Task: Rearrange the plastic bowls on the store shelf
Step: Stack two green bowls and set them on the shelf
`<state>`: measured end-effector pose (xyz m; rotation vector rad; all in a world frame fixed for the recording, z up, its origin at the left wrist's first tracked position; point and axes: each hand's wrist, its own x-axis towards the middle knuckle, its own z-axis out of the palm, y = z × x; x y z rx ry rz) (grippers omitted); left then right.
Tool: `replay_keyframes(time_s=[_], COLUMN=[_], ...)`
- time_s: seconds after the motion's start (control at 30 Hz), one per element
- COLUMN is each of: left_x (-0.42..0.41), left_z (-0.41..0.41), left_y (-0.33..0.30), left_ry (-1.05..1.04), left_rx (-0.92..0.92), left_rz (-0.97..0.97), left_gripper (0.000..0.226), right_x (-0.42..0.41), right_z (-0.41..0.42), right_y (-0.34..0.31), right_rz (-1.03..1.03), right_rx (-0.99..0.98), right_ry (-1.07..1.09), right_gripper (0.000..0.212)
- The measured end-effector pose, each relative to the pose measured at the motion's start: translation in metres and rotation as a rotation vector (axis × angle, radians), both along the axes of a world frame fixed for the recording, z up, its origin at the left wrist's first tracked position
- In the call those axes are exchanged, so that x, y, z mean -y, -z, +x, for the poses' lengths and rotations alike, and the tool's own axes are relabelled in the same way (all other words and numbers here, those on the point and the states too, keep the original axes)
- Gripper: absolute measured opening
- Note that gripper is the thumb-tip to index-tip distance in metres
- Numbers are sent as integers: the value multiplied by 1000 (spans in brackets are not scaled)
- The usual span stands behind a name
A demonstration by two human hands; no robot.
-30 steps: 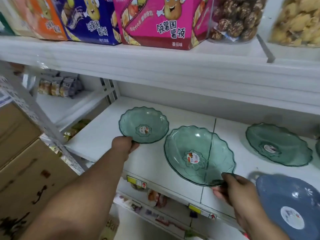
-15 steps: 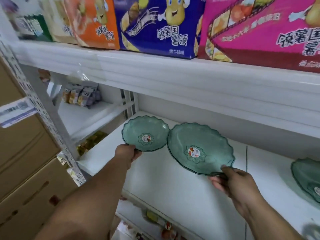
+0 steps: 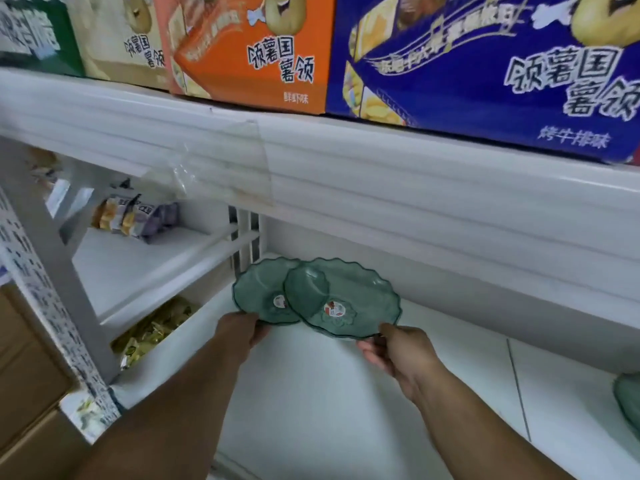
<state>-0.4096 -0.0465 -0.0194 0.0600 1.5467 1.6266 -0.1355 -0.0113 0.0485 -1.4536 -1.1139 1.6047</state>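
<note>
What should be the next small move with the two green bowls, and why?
Probably slide the larger bowl further left until it nests in the smaller bowl. Its rim already overlaps the smaller one, and the right hand and left hand each grip a near rim.

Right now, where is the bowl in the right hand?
In the head view, centre frame: the larger green bowl, pinched at its near rim by the right hand, overlaps the smaller green bowl held by the left hand.

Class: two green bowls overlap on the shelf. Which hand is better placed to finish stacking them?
Probably the right hand: its larger bowl already overlaps the smaller bowl that the left hand grips.
</note>
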Motion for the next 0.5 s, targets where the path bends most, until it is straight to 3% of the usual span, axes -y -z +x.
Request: replay_keyframes(time_s=[0.27, 0.5], left_x=[1, 1], left_z=[-18, -18], left_y=[5, 3], left_ry=[-31, -36], left_rx=[46, -3], left_rz=[179, 170], left_gripper=[55, 57], right_x=[-35, -54], right_z=[-73, -121], right_y=[-2, 9], right_rz=[23, -19], right_rx=[77, 140], right_ry=[-117, -152], right_gripper=[29, 37])
